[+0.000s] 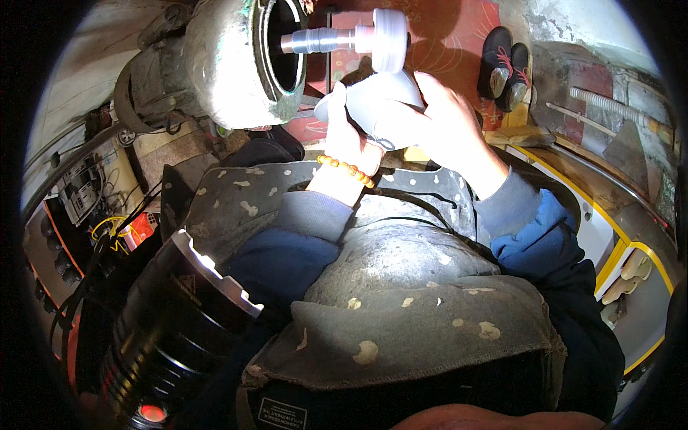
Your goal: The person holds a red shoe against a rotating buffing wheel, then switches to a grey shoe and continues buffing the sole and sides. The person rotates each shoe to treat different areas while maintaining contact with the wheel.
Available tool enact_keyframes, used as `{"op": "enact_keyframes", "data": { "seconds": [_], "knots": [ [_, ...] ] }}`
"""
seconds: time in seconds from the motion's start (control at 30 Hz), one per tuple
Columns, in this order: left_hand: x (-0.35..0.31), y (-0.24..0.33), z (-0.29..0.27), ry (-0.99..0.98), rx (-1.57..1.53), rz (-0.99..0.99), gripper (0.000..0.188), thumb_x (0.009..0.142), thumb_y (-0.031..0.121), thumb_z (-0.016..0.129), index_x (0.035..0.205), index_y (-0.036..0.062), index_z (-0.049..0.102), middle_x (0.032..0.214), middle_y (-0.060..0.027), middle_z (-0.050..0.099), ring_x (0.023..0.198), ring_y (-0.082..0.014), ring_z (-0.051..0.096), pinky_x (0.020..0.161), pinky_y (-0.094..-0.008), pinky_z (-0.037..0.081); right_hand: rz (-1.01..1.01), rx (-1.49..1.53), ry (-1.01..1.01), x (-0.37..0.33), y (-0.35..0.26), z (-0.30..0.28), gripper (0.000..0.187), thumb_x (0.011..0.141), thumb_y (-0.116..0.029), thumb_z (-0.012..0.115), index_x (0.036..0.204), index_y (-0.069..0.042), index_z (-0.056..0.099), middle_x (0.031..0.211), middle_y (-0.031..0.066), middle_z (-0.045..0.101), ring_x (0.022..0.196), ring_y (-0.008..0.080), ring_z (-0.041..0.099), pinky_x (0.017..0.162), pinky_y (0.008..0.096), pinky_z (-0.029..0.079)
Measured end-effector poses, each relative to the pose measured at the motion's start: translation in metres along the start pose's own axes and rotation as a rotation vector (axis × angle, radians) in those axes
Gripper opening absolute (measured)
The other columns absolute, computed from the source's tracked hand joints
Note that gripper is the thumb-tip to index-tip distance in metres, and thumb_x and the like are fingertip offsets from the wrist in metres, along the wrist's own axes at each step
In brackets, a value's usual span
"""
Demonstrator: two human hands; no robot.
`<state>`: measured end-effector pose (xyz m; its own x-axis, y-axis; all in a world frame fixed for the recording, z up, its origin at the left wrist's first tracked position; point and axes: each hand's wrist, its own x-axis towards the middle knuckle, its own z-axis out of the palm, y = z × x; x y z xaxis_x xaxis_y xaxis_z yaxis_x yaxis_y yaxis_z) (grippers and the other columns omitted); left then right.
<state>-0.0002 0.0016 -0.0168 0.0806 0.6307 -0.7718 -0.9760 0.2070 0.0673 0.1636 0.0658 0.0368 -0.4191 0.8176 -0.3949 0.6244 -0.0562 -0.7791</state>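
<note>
Both of my hands hold a smooth grey rounded piece [381, 97], which looks like a cup or bowl; its exact kind I cannot tell. Its upper edge is at the underside of a pale wheel [389, 41], and I cannot tell whether they touch. The wheel sits on the end of a blurred metal spindle [322, 41] that sticks out of a round, worn machine housing [236, 68]. Around the left side of the piece, with the thumb up, is my left hand [347, 132], a beaded bracelet at its wrist. My right hand [437, 118] grips the right side, fingers closed over it.
A dark spotted apron [401, 337] covers my lap. At lower left looms a large black flashlight [179, 322]. Shoes [502, 68] stand on the red floor covering [444, 43] beyond my right hand. Yellow-edged trays [638, 301] are at right; cables [118, 229] hang at left.
</note>
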Motion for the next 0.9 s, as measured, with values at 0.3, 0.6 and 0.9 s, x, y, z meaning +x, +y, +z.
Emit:
{"op": "enact_keyframes", "data": {
  "seconds": [0.3, 0.6, 0.9],
  "knots": [
    [0.013, -0.005, 0.004, 0.034, 0.047, 0.002, 0.067, 0.104, 0.058, 0.068, 0.149, 0.0092, 0.058, 0.146, -0.0162, 0.067, 0.131, -0.0363, 0.067, 0.11, -0.0605, 0.057, 0.115, 0.256, 0.009, 0.003, 0.007, -0.007, 0.061, 0.095, -0.047, 0.078, 0.126, 0.004, 0.067, 0.109, 0.0213, 0.08, 0.102, 0.0317, 0.079, 0.089, 0.0448, 0.061],
    [0.016, -0.005, -0.007, -0.065, -0.003, -0.041, 0.069, 0.104, 0.061, 0.066, 0.15, 0.0098, 0.057, 0.146, -0.0154, 0.066, 0.131, -0.0362, 0.067, 0.111, -0.0574, 0.057, 0.043, -0.041, 0.053, 0.006, -0.003, -0.005, 0.057, 0.095, -0.049, 0.076, 0.117, 0.003, 0.068, 0.102, 0.0251, 0.077, 0.095, 0.0363, 0.079, 0.082, 0.0478, 0.06],
    [0.015, -0.008, -0.02, -0.137, -0.108, -0.136, 0.075, 0.104, 0.067, 0.059, 0.152, 0.0096, 0.054, 0.151, -0.017, 0.062, 0.136, -0.0388, 0.063, 0.116, -0.0584, 0.052, 0.0, -0.359, -0.004, -0.001, -0.038, -0.009, 0.067, 0.095, -0.052, 0.077, 0.133, 0.002, 0.067, 0.1, 0.0256, 0.079, 0.089, 0.0405, 0.08, 0.082, 0.0496, 0.063]
  ]
}}
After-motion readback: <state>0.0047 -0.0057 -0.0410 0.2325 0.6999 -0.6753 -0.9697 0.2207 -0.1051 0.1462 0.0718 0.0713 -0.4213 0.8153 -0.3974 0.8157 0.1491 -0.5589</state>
